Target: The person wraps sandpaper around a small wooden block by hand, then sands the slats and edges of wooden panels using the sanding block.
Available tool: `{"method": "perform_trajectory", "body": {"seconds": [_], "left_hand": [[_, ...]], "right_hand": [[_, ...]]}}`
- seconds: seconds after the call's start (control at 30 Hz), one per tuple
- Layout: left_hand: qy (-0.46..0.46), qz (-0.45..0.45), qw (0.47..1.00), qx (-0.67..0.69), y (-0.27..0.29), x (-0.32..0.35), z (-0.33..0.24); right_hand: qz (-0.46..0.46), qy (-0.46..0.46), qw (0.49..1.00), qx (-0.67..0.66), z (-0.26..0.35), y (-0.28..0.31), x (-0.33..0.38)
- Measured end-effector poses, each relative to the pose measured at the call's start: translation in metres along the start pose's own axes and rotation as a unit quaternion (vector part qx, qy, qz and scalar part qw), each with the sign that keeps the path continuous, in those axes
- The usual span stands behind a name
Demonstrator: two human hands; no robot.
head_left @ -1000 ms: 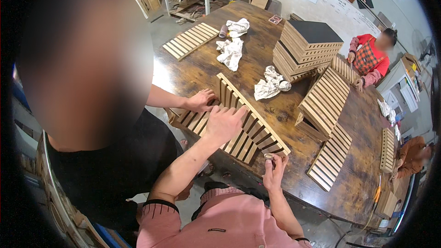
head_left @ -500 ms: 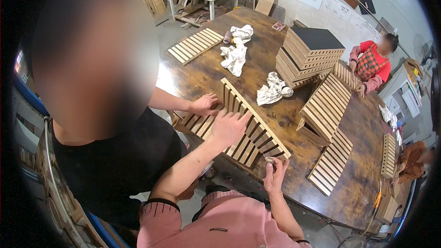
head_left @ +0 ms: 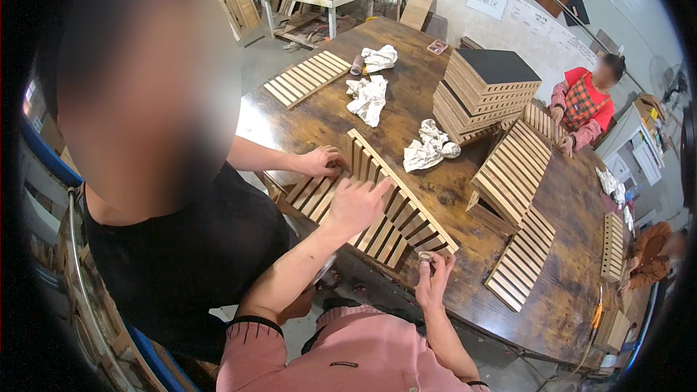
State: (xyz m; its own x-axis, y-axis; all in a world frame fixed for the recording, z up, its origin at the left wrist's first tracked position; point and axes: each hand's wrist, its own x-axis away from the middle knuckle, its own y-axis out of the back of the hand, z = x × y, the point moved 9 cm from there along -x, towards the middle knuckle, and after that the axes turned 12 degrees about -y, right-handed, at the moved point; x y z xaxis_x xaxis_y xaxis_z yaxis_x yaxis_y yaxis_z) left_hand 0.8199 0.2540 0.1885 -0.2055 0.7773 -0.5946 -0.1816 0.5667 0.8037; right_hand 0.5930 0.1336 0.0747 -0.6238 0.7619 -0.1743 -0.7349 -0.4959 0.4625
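In front of me a slatted wooden panel stands tilted on its edge, joined or resting against a second slatted panel that lies lower at the table's edge. Over the slats hovers my left hand, its index finger stretched toward the upright panel and nothing in its grip. At the panel's near right corner, my right hand pinches a small tan block, whose exact kind I cannot make out. Beside my left hand, a co-worker's hand rests on the same slatted piece.
The brown table bears crumpled white cloths, a flat slatted panel, a stack of wooden boxes and more slatted panels. A co-worker in black stands close on my left; another person in red works across the table.
My left hand has drawn back slightly to the left, its index finger more extended. My right hand keeps its pinch at the panel's corner. The view has shifted a little.
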Motion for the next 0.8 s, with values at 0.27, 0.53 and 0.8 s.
{"method": "perform_trajectory", "body": {"seconds": [0.27, 0.53, 0.8], "left_hand": [[0.045, -0.027, 0.992, 0.118, 0.012, -0.007, 0.008], [0.194, -0.120, 0.955, 0.189, 0.011, 0.023, 0.066], [0.263, -0.093, 0.931, 0.234, -0.037, 0.060, 0.093]], "right_hand": [[0.034, -0.058, 0.998, -0.021, -0.006, -0.006, 0.003], [0.022, -0.039, 0.999, -0.019, -0.012, -0.005, 0.005], [-0.004, -0.045, 0.999, -0.023, -0.008, -0.003, 0.002]]}}
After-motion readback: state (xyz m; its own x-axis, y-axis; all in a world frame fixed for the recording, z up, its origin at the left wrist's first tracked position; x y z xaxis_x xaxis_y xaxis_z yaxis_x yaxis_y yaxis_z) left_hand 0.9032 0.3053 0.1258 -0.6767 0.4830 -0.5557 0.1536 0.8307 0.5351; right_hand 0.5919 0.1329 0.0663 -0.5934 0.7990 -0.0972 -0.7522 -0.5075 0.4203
